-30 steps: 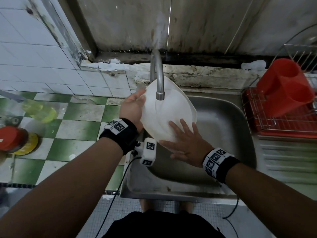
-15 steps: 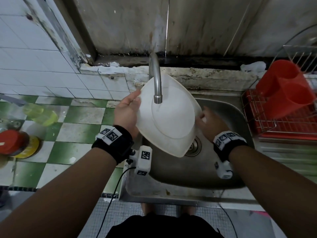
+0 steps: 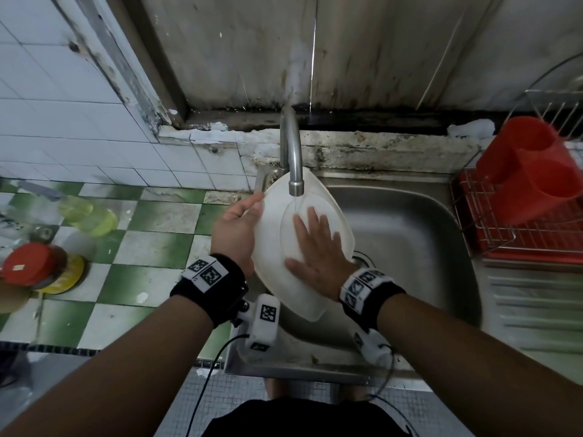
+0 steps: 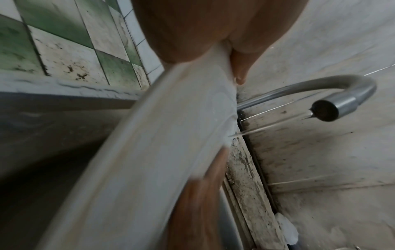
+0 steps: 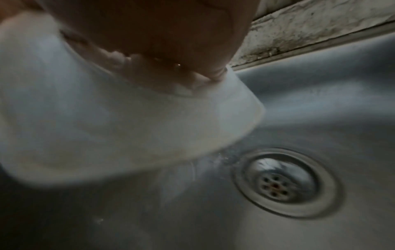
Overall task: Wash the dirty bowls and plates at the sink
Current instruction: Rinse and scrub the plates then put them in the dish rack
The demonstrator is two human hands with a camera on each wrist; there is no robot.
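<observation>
A white plate (image 3: pixel 271 247) is tilted over the steel sink (image 3: pixel 410 234), under the tap (image 3: pixel 291 152), from which a thin stream of water runs onto it. My left hand (image 3: pixel 236 228) grips the plate's left rim, thumb on the front; the same plate (image 4: pixel 149 152) and left hand (image 4: pixel 192 30) fill the left wrist view. My right hand (image 3: pixel 315 247) lies flat on the plate's face with fingers spread. In the right wrist view the plate (image 5: pixel 107 126) hangs above the drain (image 5: pixel 282 184).
A red wire dish rack (image 3: pixel 511 238) with a red plastic holder (image 3: pixel 533 171) stands right of the sink. On the green-and-white tiled counter (image 3: pixel 157 247) at left are a yellow-green bottle (image 3: pixel 91 216) and a red-lidded jar (image 3: pixel 34 266).
My right hand went from the plate's face to its right rim and has come back flat onto the face. The plate has stayed tilted under the tap in my left hand.
</observation>
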